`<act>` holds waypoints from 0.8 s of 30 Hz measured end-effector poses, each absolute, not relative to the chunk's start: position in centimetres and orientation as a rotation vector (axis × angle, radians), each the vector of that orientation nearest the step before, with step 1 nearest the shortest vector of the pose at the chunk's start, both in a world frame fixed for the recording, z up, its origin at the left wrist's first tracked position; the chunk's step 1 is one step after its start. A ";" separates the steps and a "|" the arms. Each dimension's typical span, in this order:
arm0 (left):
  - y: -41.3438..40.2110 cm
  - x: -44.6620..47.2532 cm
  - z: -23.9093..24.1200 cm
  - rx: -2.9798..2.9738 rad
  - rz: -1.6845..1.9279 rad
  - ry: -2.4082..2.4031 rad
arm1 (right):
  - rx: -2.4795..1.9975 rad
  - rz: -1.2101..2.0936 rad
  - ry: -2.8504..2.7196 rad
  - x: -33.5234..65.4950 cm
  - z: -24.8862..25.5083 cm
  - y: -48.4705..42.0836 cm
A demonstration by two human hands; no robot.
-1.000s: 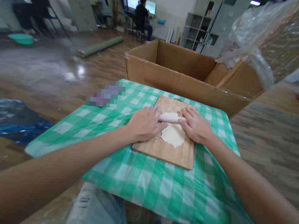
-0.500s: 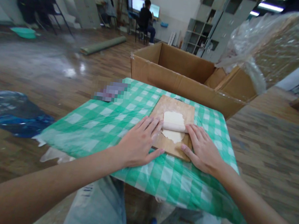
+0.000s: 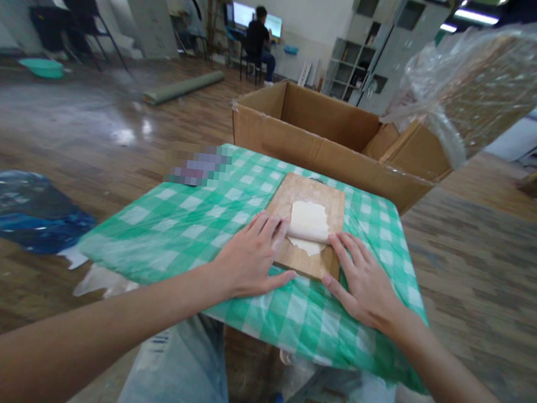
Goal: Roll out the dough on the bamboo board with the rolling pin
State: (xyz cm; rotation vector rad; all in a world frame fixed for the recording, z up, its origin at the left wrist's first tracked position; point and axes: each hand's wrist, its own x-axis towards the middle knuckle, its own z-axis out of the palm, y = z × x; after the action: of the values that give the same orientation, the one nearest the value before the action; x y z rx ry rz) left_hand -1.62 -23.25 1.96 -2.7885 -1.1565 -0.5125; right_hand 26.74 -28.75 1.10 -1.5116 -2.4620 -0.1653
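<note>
A pale rolling pin (image 3: 307, 232) lies crosswise over a thin, ragged-edged sheet of dough (image 3: 309, 212). The dough is spread on a wooden cutting board (image 3: 283, 193). My left hand (image 3: 251, 258) rests its outstretched fingers on the pin's left end, thumb apart near the board's front edge. At the right end, the extended fingers of my right hand (image 3: 361, 278) press on the pin, with the thumb at the board's right front corner. Both palms are low and flat, not wrapped round the pin. My fingers cover the pin's ends.
A green-and-white checked cloth (image 3: 189, 218) covers the table. Behind it stands a large open cardboard box (image 3: 315, 135) with plastic wrap (image 3: 436, 91). A blurred-out item (image 3: 197, 166) lies at the table's left back corner. Blue plastic (image 3: 29, 213) lies on the floor; people sit farther back.
The rolling pin has rolled a little toward me over the dough, showing more dough behind it and less in front. Both hands moved slightly with it, and the view shifted a little.
</note>
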 end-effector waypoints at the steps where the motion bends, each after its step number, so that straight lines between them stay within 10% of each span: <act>1: -23.3 -1.7 2.0 -2.793 -0.511 -1.158 | -1.509 -0.166 -2.467 26.8 1.1 -28.9; 24: -24.7 -2.3 1.5 -2.826 -0.524 -1.128 | -1.528 -0.238 -2.476 25.7 1.1 -29.8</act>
State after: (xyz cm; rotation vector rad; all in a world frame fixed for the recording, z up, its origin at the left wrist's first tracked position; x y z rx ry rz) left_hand -2.28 -24.73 1.51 -2.8260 -1.1281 -0.5240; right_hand 25.73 -29.83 1.05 -1.5281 -2.4762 -0.2385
